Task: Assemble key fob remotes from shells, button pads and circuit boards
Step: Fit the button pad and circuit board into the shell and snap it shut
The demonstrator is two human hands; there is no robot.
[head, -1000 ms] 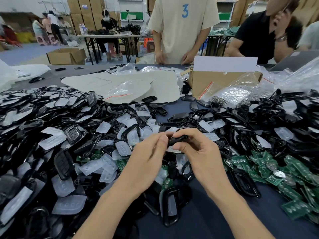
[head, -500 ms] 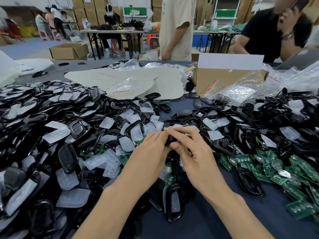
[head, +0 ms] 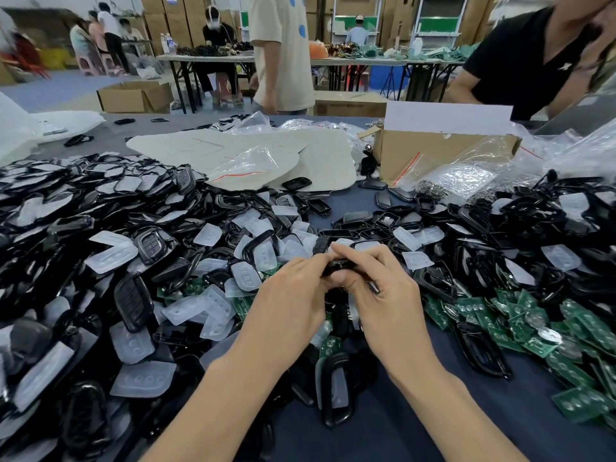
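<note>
Fingers [head: 360, 255] of left hand [head: 290, 295] and right hand [head: 386, 298] curl inward, pinching one black shell [head: 336, 265] together.

left hand [head: 290, 298], right hand [head: 390, 301], fingers [head: 354, 253] together

The shells [head: 133, 305] are seen in glossy black, the button pads [head: 143, 380] in milky white, the circuit boards [head: 580, 403] in green. The tablecloth [head: 400, 438] is coloured dark blue, the box [head: 430, 151] brown, the bags [head: 246, 168] clear with a red stripe.
</note>
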